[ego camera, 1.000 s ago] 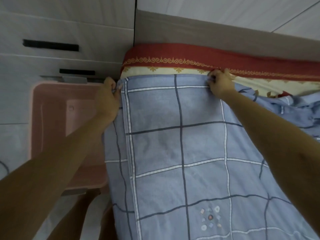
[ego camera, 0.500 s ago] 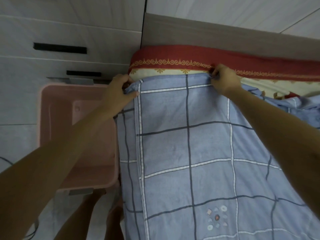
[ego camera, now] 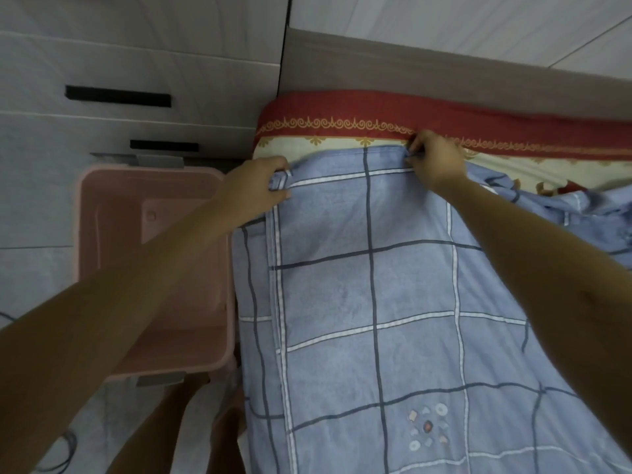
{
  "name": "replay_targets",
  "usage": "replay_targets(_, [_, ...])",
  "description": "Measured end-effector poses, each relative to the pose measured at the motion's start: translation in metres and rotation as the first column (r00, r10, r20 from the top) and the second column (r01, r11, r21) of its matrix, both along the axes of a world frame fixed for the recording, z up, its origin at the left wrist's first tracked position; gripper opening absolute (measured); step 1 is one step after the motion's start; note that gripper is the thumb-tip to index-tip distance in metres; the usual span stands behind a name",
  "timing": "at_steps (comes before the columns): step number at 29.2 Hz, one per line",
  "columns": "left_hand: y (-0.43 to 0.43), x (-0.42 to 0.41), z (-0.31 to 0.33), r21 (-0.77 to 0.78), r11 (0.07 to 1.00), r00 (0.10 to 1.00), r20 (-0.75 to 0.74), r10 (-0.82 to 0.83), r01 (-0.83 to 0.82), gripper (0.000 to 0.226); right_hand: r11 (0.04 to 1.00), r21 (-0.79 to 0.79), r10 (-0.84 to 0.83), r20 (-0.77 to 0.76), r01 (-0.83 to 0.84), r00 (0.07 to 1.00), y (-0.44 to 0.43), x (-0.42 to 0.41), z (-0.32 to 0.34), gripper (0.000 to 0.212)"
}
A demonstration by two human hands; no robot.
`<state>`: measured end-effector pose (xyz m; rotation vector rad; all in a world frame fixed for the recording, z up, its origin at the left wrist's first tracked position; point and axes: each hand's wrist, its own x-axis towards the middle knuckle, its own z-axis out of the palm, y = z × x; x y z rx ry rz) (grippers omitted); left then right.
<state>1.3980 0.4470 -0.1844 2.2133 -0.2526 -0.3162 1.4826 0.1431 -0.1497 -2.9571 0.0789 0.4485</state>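
**Blue sheet pinned at both top corners**

The bottom of the blue checked fabric sheet (ego camera: 359,285) is cut off. It lies on the red-and-cream patterned bed cover (ego camera: 342,111). The left hand (ego camera: 254,188) pinches its corner and the right hand (ego camera: 434,159) grips the top hem. The left forearm half hides the inside of the pink plastic tub (ego camera: 102,186). The left hand sits further over the corner than a second ago.

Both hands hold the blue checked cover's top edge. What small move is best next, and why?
Probably draw the edge taut and lay it flat: the left hand and right hand pinch the far edge of the blue checked cover, which looks rumpled beside the left hand.
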Motion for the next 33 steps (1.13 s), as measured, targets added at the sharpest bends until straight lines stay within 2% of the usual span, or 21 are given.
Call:
replay_targets(2, [0.001,0.003,0.003,-0.021,1.0,1.0,0.008,-0.01,0.01,0.007,1.0,0.0,-0.022,0.098,0.023,0.995,0.005,-0.002,0.0,0.014])
replay_targets(6, [0.002,0.021,0.008,-0.087,0.982,0.983,0.063,0.171,-0.165,0.01,0.999,-0.041,-0.001,0.225,0.01,0.974,0.014,0.008,0.006,0.024])
replay_targets(8, [0.005,0.028,0.002,-0.043,0.962,0.963,-0.029,0.268,-0.27,0.018,0.997,-0.035,-0.063,0.186,0.071,0.981,0.016,0.013,0.004,0.026])
replay_targets(10, [0.01,0.031,-0.003,-0.015,0.894,0.887,-0.137,0.441,-0.447,0.016,0.981,0.005,-0.192,0.162,0.194,0.968,0.017,0.011,-0.001,0.022])
replay_targets(12, [0.012,0.028,0.0,0.069,0.82,0.807,-0.15,0.571,-0.568,0.015,0.957,-0.019,-0.275,0.253,0.289,0.928,0.021,0.003,-0.005,0.033])
replay_targets(13, [0.009,0.022,0.003,0.203,0.795,0.799,-0.077,0.596,-0.572,0.019,0.958,-0.065,-0.242,0.346,0.28,0.907,0.024,-0.005,-0.007,0.037])
replay_targets(15, [-0.002,0.005,0.008,0.398,0.757,0.853,0.168,0.494,-0.517,0.033,0.989,-0.084,-0.06,0.51,0.12,0.858,0.035,-0.028,-0.012,0.037])
replay_targets(17, [-0.021,-0.016,0.01,0.368,0.861,0.913,0.337,0.227,-0.35,0.043,0.964,-0.066,0.252,0.531,-0.257,0.809,0.045,-0.062,-0.022,0.035])
replay_targets(18, [-0.029,-0.026,0.006,0.387,0.901,0.924,0.379,0.039,-0.197,0.047,0.854,-0.077,0.484,0.48,-0.514,0.732,0.046,-0.081,-0.029,0.039])
replay_targets(19, [-0.035,-0.034,-0.002,0.452,0.891,0.911,0.386,-0.145,-0.049,0.052,0.651,-0.102,0.718,0.403,-0.752,0.567,0.044,-0.098,-0.035,0.045])
replay_targets(20, [-0.038,-0.04,-0.011,0.528,0.847,0.893,0.349,-0.284,0.062,0.058,0.401,-0.099,0.888,0.285,-0.911,0.36,0.035,-0.11,-0.039,0.051])
replay_targets(21, [-0.038,-0.043,-0.021,0.575,0.808,0.886,0.299,-0.355,0.13,0.065,0.222,-0.073,0.965,0.157,-0.972,0.209,0.023,-0.114,-0.039,0.057])
replay_targets(22, [-0.036,-0.041,-0.032,0.58,0.798,0.893,0.256,-0.37,0.164,0.072,0.174,-0.078,0.985,0.023,-0.982,0.173,0.01,-0.112,-0.036,0.062])
replay_targets(23, [-0.033,-0.038,-0.042,0.558,0.811,0.905,0.229,-0.357,0.179,0.078,0.268,-0.123,0.958,-0.074,-0.955,0.279,-0.004,-0.104,-0.036,0.065])
replay_targets(24, [-0.031,-0.032,-0.049,0.531,0.827,0.916,0.21,-0.342,0.187,0.084,0.48,-0.192,0.851,-0.135,-0.856,0.507,-0.016,-0.092,-0.034,0.067])
replay_targets(25, [-0.03,-0.027,-0.055,0.505,0.841,0.922,0.198,-0.332,0.195,0.087,0.71,-0.273,0.625,-0.178,-0.649,0.76,-0.026,-0.077,-0.032,0.066])
replay_targets(26, [-0.029,-0.022,-0.057,0.483,0.852,0.927,0.187,-0.326,0.202,0.09,0.881,-0.319,0.298,-0.2,-0.35,0.933,-0.033,-0.063,-0.028,0.065])
replay_targets(27, [-0.029,-0.017,-0.057,0.469,0.86,0.933,0.172,-0.315,0.204,0.092,0.951,-0.305,-0.009,-0.22,-0.059,0.976,-0.033,-0.049,-0.022,0.064])
replay_targets(28, [-0.03,-0.016,-0.055,0.467,0.859,0.939,0.147,-0.311,0.212,0.093,0.951,-0.287,-0.183,-0.228,0.114,0.956,-0.03,-0.042,-0.019,0.063])
replay_targets(29, [-0.031,-0.016,-0.054,0.476,0.851,0.943,0.118,-0.312,0.222,0.094,0.942,-0.271,-0.259,-0.205,0.2,0.944,-0.022,-0.042,-0.017,0.06])
replay_targets(33, [-0.036,-0.02,-0.032,0.541,0.808,0.961,-0.003,-0.277,0.234,0.089,0.983,-0.034,-0.18,0.064,0.182,0.982,0.049,-0.107,-0.025,0.058])
